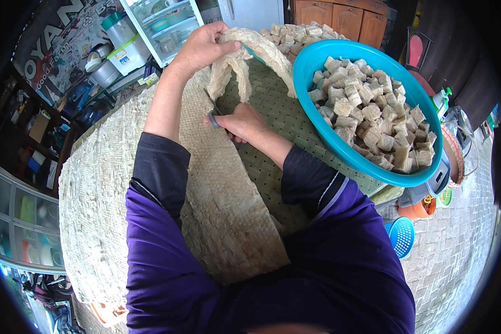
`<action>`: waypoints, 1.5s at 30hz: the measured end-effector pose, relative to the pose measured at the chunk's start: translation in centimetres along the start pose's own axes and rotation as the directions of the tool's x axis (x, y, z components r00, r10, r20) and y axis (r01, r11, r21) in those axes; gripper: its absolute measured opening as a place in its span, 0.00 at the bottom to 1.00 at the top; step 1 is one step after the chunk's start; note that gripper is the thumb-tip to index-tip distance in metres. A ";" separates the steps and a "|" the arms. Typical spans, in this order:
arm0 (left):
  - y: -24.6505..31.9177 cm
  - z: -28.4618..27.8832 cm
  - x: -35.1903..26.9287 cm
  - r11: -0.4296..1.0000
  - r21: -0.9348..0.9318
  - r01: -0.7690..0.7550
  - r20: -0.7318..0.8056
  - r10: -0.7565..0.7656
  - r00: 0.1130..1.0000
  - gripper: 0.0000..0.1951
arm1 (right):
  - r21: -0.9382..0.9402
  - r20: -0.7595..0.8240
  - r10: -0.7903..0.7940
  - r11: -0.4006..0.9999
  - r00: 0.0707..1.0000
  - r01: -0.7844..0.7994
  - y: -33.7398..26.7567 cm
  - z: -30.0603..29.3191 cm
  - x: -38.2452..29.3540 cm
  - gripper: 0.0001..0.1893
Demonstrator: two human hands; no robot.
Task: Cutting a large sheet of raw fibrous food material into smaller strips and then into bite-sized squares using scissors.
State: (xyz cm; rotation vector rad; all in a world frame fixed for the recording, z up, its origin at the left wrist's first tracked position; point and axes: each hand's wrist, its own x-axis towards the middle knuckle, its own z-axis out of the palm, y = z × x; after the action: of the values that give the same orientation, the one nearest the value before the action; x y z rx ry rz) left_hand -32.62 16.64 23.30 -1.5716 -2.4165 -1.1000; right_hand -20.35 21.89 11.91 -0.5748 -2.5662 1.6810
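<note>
A large beige sheet of fibrous matting, like rockwool, point(229, 208) stretches from before my body to the far left. My left hand point(206, 46) pinches a narrow strip of the same matting point(271, 48) and lifts it above the far end of the sheet. The strip arches over to the right and hangs in folds below my fingers. My right hand point(246, 123) grips scissors with grey handles point(213, 120) at the sheet's right edge. Their blades are mostly hidden by the matting. Right of my hands, a teal oval basin point(311, 121) holds many cut chunks point(371, 112).
A woven mat surface point(271, 158) lies under the work. More chunks point(304, 35) are heaped behind the basin. A glass-fronted cabinet point(163, 29) and stacked pots point(104, 71) stand far left. A blue plastic basket point(400, 237) and an orange pot point(417, 208) stand on paving at right.
</note>
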 end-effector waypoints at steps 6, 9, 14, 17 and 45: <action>-1.7 -0.8 -0.4 0.977 -0.212 0.019 -0.063 -0.033 0.997 0.12 | -0.163 0.012 0.019 0.986 1.000 -0.017 -0.7 -0.4 -0.3 0.37; -2.9 -0.1 -0.9 0.949 -0.316 -0.004 -0.072 -0.020 0.997 0.12 | -0.287 0.029 0.032 0.958 0.999 -0.022 -1.4 -0.7 -0.8 0.39; -1.7 1.4 -0.4 0.980 -0.163 -0.116 -0.104 0.100 0.989 0.13 | -0.281 0.070 0.087 0.958 0.994 -0.064 -2.3 -1.5 -2.1 0.40; -3.3 1.2 -0.2 0.964 -0.205 -0.171 -0.177 0.136 0.975 0.16 | -0.113 0.047 0.101 0.989 0.994 -0.095 -2.5 -0.2 -2.4 0.39; -1.5 -1.6 -1.9 0.820 -0.558 -0.126 -0.097 0.087 0.992 0.11 | -0.375 -0.253 -0.079 0.927 0.964 -0.022 -1.0 2.8 -0.4 0.42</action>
State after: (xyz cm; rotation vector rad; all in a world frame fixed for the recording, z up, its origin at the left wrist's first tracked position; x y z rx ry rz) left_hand -33.44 13.85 22.89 -1.7373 -2.0237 -1.9364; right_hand -20.91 18.96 11.68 -0.7149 -2.6833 1.0162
